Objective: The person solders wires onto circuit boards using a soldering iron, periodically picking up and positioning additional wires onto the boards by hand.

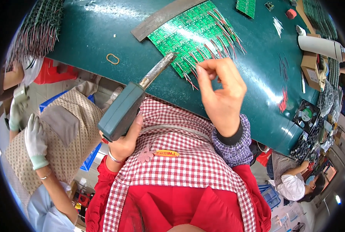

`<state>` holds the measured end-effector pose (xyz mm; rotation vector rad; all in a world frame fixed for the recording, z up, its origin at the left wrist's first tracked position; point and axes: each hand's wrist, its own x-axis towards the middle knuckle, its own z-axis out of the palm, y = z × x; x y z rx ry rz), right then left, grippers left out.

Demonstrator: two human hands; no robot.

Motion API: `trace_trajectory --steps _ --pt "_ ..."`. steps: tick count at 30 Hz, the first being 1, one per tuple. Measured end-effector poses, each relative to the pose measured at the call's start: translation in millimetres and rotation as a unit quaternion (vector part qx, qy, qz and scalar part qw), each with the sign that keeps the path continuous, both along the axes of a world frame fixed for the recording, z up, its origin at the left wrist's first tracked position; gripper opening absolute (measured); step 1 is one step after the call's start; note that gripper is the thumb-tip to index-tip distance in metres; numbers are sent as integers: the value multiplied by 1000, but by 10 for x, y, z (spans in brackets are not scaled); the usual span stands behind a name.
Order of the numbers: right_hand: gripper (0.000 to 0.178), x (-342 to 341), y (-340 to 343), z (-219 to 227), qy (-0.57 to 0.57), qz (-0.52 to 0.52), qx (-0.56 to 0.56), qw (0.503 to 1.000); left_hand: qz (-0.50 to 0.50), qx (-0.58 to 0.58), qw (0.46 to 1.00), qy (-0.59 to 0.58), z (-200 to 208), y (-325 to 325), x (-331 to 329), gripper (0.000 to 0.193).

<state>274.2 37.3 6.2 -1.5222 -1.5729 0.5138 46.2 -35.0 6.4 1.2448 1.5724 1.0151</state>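
My left hand (pixel 125 144) is wrapped round the dark green soldering gun (pixel 120 110). Its scorched metal barrel points up and right, and the tip lies over the near left edge of a green circuit board panel (pixel 180 33). Thumb and forefinger of my right hand (pixel 225 94) are pinched together at that panel's near edge, on a thin wire whose end is mostly hidden by the fingers. Red, black and white wires (pixel 222 33) stick out in a row along the panel's right and near sides. A grey strip (pixel 159 19) lies against its far left edge.
Bundles of wired boards (pixel 39 31) stand at the far left. A rubber band (pixel 112 58) lies on the green table (pixel 91 38). To the right are loose red wires (pixel 283 99), a black fan (pixel 306 115) and a cardboard box (pixel 311 69). A co-worker's gloved hand (pixel 36 141) is at left.
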Motion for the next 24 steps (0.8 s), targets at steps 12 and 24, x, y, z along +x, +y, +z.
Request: trace_trajectory --steps 12,24 --pt "9 -189 68 -388 -53 -6 8 999 -45 3 997 56 61 12 -23 17" --pt "12 -196 105 -393 -69 -15 9 997 -69 24 996 57 39 51 -32 16"
